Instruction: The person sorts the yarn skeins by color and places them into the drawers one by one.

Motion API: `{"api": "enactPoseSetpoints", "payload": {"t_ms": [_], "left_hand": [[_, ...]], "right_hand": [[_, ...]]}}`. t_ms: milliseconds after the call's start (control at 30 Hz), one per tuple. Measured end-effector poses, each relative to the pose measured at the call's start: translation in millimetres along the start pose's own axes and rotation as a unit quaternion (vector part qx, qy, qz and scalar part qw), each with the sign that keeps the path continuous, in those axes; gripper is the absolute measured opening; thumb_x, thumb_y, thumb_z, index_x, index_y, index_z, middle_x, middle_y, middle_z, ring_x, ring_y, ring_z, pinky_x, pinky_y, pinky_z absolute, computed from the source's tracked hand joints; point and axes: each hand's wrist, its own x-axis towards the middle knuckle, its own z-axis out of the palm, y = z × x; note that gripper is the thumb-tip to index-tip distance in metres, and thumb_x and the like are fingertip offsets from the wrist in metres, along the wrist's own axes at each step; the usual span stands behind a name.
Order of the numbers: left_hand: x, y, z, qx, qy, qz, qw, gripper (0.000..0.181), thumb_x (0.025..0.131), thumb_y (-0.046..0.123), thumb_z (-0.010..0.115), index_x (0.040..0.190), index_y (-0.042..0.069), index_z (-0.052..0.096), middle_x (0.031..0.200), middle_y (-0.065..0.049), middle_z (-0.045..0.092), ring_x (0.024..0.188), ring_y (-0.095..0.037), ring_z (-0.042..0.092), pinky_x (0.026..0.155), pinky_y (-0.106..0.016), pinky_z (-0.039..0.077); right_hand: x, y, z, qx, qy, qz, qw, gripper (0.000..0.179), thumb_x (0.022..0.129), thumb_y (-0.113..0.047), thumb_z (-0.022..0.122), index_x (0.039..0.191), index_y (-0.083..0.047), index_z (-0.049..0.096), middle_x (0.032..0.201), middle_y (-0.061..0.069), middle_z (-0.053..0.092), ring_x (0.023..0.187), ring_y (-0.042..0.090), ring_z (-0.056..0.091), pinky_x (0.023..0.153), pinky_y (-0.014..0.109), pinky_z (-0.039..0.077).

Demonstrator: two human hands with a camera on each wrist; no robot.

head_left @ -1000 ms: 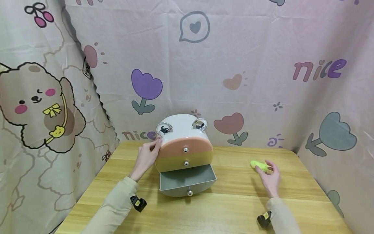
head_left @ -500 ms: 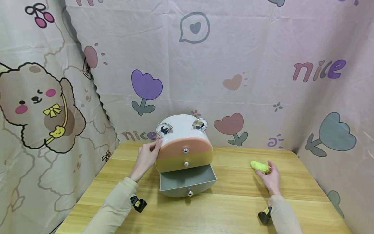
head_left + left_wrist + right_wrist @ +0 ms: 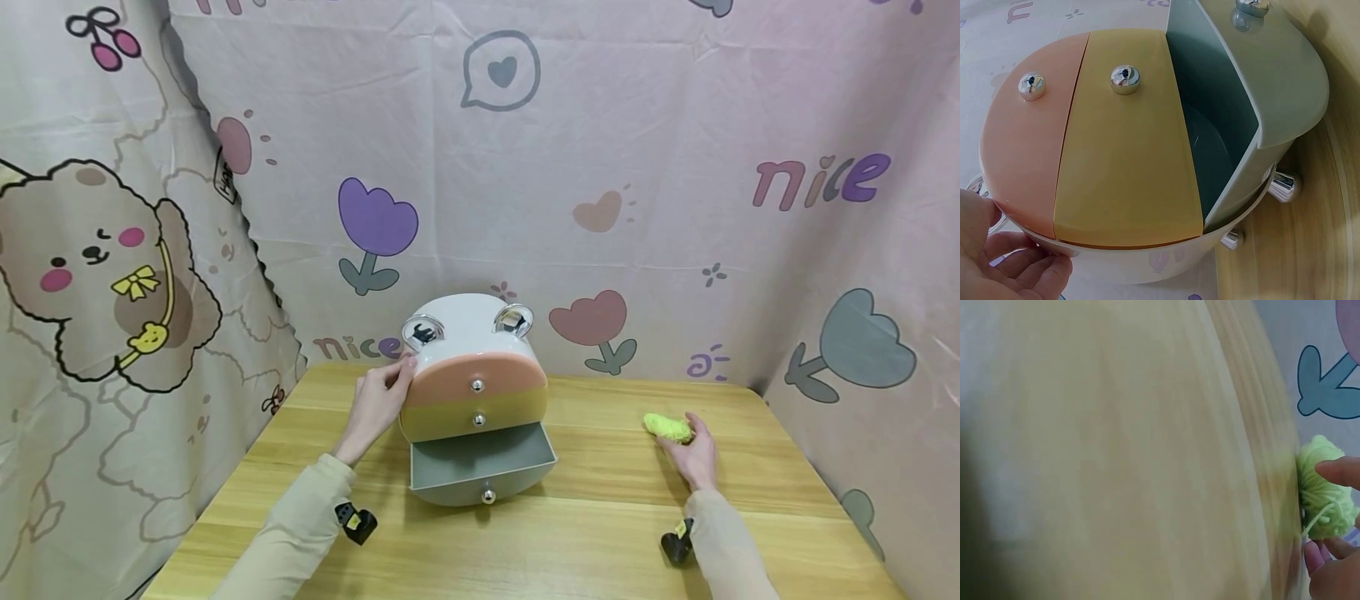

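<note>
A small rounded drawer box [image 3: 474, 325] stands on the table, with a white shell, two silver ring-shaped eyes and front panels in peach, yellow and grey-green. Its bottom grey-green drawer [image 3: 456, 493] is pulled out, with nothing visible inside. My left hand [image 3: 375, 402] grips the upper left edge of the box; in the left wrist view its fingers [image 3: 1036, 269] bend against the white shell. Off to the right, my right hand [image 3: 693, 454] holds the near end of a yellow-green skein of yarn [image 3: 663, 427] between thumb and fingers. A loose strand shows on the yarn [image 3: 1322, 487] in the right wrist view.
The wooden table [image 3: 600, 533] reaches back to a printed cloth [image 3: 660, 125] hung behind it. More cloth [image 3: 97, 467] hangs along the left side. Silver knobs [image 3: 488, 496] stick out from the drawer fronts, and small silver feet [image 3: 1285, 186] sit under the box.
My right hand's fingers have closed in around the end of the yarn, which has barely moved. The left hand, the box and its drawer look the same.
</note>
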Motion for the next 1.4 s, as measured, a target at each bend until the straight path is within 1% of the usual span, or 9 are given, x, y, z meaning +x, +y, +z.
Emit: {"api": "enactPoseSetpoints", "payload": {"t_ms": [267,633,700,800,900,1000,1100,1267,1400], "left_hand": [[0.1,0.4,0.1,0.001,-0.002,-0.003,1.0,0.045,0.104,0.04,0.052,0.135,0.01,0.063,0.14,-0.012,0.061,0.132,-0.039,0.056,0.11,-0.055,0.044],[0.1,1.1,-0.3,-0.001,0.0,0.003,1.0,0.044,0.104,0.039,0.052,0.135,0.01,0.063,0.14,-0.011,0.061,0.132,-0.038,0.057,0.11,-0.054,0.045],[0.2,1.3,0.0,0.0,0.0,0.0,1.0,0.044,0.104,0.04,0.052,0.135,0.01,0.063,0.14,-0.011,0.061,0.132,-0.038,0.056,0.11,-0.054,0.044],[-0.2,1.7,0.1,-0.001,0.002,-0.001,1.0,0.044,0.104,0.039,0.053,0.135,0.01,0.063,0.14,-0.012,0.061,0.133,-0.039,0.056,0.11,-0.055,0.044],[-0.4,1.7,0.4,-0.004,0.002,0.002,1.0,0.044,0.104,0.039,0.053,0.135,0.009,0.063,0.141,-0.011,0.06,0.133,-0.038,0.056,0.111,-0.055,0.044],[-0.5,1.6,0.2,-0.006,0.002,0.004,1.0,0.044,0.104,0.039,0.053,0.135,0.009,0.063,0.141,-0.01,0.06,0.133,-0.038,0.056,0.111,-0.054,0.044],[-0.1,1.1,0.0,-0.005,0.002,0.006,1.0,0.044,0.104,0.039,0.052,0.135,0.009,0.063,0.141,-0.01,0.06,0.133,-0.038,0.056,0.111,-0.054,0.044],[1.0,-0.1,0.1,-0.003,0.002,0.008,1.0,0.043,0.105,0.038,0.052,0.135,0.009,0.063,0.141,-0.009,0.06,0.133,-0.039,0.055,0.111,-0.054,0.044],[1.2,-0.5,0.0,-0.003,0.002,0.006,1.0,0.044,0.105,0.039,0.052,0.135,0.009,0.063,0.141,-0.01,0.059,0.133,-0.039,0.055,0.111,-0.055,0.043]], "right_hand": [[1.9,1,3,-0.023,-0.001,-0.013,0.9996,0.069,0.089,-0.007,0.065,0.149,0.007,0.034,0.147,0.042,0.038,0.136,0.054,0.04,0.116,0.059,0.033],[1.1,0,6,-0.034,0.004,-0.005,0.9994,0.06,0.089,-0.008,0.065,0.142,0.01,0.044,0.14,0.04,0.048,0.129,0.051,0.047,0.111,0.057,0.038],[0.9,0,6,-0.032,0.007,-0.001,0.9995,0.059,0.089,-0.008,0.066,0.14,0.011,0.046,0.137,0.04,0.05,0.125,0.049,0.05,0.105,0.053,0.043],[0.7,0,8,-0.027,0.02,0.006,0.9994,0.058,0.087,-0.008,0.068,0.138,0.011,0.049,0.131,0.039,0.055,0.116,0.045,0.056,0.09,0.037,0.048],[0.4,-2,8,-0.009,0.025,0.016,0.9995,0.057,0.086,-0.007,0.069,0.137,0.011,0.051,0.129,0.038,0.057,0.114,0.042,0.057,0.081,0.025,0.044],[0.1,-5,7,0.016,0.016,0.029,0.9993,0.058,0.088,-0.008,0.07,0.139,0.011,0.05,0.134,0.037,0.054,0.118,0.04,0.055,0.081,0.019,0.039],[-1.5,-10,6,0.048,0.001,0.04,0.998,0.059,0.089,-0.008,0.071,0.141,0.01,0.048,0.139,0.035,0.052,0.116,0.031,0.055,0.08,0.012,0.039],[-4.4,-18,6,0.085,-0.007,0.049,0.9952,0.061,0.087,-0.008,0.075,0.141,0.008,0.049,0.135,0.031,0.055,0.09,0.001,0.054,0.071,0.008,0.046],[-7.0,-25,5,0.094,-0.016,0.053,0.9941,0.066,0.085,-0.013,0.079,0.141,0.006,0.05,0.133,0.026,0.057,0.083,-0.007,0.051,0.072,0.009,0.048]]}}
